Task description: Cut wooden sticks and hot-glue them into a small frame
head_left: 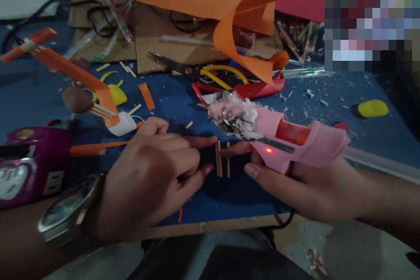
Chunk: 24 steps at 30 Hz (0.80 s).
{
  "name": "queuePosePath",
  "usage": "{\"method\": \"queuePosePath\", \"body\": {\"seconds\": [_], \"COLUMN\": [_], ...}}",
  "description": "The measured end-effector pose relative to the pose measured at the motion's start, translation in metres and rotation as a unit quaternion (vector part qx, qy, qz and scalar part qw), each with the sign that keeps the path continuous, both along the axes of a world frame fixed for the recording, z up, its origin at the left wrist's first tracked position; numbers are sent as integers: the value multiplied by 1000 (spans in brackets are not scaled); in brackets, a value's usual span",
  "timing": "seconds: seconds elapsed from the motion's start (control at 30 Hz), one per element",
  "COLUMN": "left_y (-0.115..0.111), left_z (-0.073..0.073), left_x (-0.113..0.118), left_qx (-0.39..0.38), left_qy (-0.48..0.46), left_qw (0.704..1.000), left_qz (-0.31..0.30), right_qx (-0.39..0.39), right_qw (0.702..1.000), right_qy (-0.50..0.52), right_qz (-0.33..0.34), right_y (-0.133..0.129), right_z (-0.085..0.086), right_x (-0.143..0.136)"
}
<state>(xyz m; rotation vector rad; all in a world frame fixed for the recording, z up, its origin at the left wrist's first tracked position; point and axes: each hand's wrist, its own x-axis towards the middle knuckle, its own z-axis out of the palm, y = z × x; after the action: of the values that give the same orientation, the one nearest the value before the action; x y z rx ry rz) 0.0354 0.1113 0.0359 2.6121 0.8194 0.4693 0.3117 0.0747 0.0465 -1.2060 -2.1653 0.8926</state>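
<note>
Three short wooden sticks (220, 162) lie upright in view on the blue tabletop (183, 201), two side by side and one slightly apart to the right. My left hand (160, 162) rests at their left; its index finger and thumb are apart, with the tips at the left pair, and the other fingers are bent. My right hand (315, 188) is wrapped round a pink hot glue gun (295, 140), whose red light glows. Its index finger reaches out to the sticks, between the pair and the single one. Crumpled, glue-smeared wrapping covers the gun's front; its nozzle points left.
Left stands an orange paper piece (75, 68) with sticks and a white base (121, 124), beside a purple device (33, 162). Red-handled pliers (259, 89), scissors (223, 74), cardboard (157, 30) and curled orange paper (226, 35) lie behind. A yellow cap-like piece (373, 108) lies right.
</note>
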Motion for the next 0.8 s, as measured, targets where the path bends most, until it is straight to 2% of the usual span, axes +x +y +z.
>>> {"method": "queuePosePath", "body": {"seconds": [0.1, 0.37, 0.6, 0.8], "left_y": [1, -1, -2, -1], "left_z": [3, 2, -2, -3], "left_x": [0, -3, -1, 1], "left_qx": [-12, -11, 0, 3], "left_qy": [1, 4, -16, -36], "left_qw": [1000, 1000, 1000, 999], "left_qz": [2, -1, 21, 16], "right_qx": [-11, -24, -9, 2], "right_qw": [1000, 998, 999, 999], "right_qy": [22, 44, 29, 25], "right_qz": [5, -39, -37, -30], "right_y": [2, -1, -6, -2], "right_z": [2, 1, -8, -4], "right_x": [0, 1, 7, 7]}}
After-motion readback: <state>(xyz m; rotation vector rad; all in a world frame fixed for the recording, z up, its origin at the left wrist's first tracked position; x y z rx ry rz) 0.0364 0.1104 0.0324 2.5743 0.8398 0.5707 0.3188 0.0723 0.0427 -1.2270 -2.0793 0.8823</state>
